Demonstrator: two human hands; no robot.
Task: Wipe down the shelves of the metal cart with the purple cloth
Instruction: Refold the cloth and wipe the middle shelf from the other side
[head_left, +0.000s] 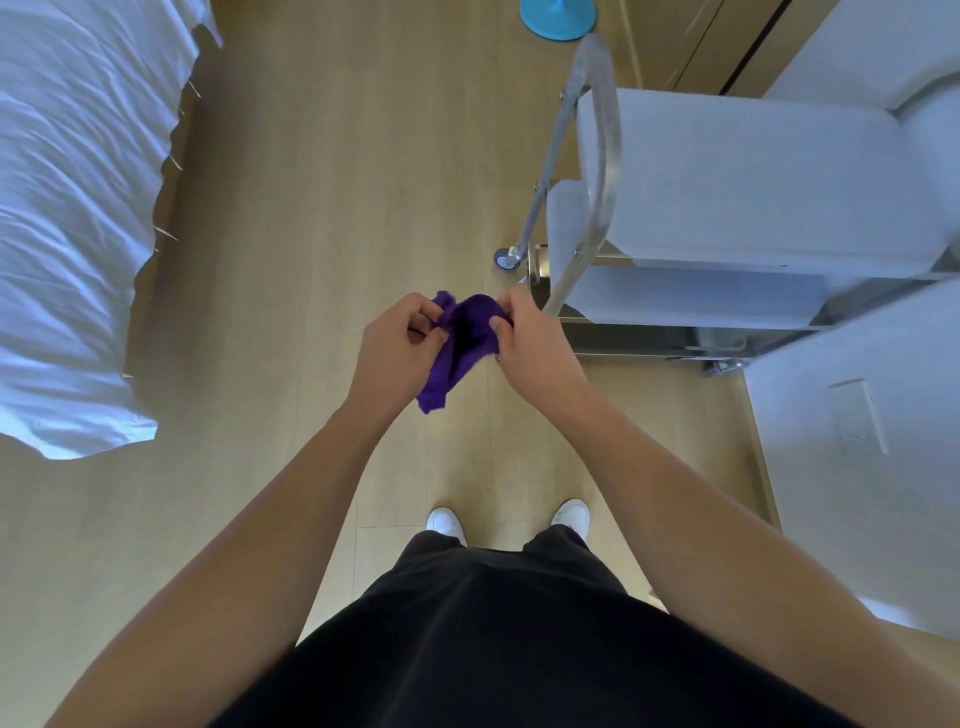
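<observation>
**A:** Head view: what do the grips hold?

**B:** Both hold the cloth (457, 353). The left grip (400, 338) has its fingers curled round the cloth's left edge. The right grip (524, 338) pinches the right edge between thumb and fingers. Neither is open.

**A:** And where is the cloth?

**B:** It is in the air in front of the person, bunched between the two grips. Its purple lower end hangs down past the left wrist. It is over the floor (337, 182), just left of the cart (597, 156) and not on any shelf.

**A:** What does the cart carry?

**B:** Its tiers look white. The top shelf (727, 171) and the lower shelf (675, 296) are both pale and flat. I cannot tell whether that is linen or the surface itself. A curved metal handle rises at the near end, and a caster (505, 258) sits on the floor below it. The right grip is close to the foot of that handle.

**A:** And around them?

**B:** A bed (67, 208) with rumpled white bedding is on the left, well apart from the cart. A round blue base (558, 18) stands at the far end of the floor. Two white shoes (445, 522) show below dark clothing (493, 623).
</observation>
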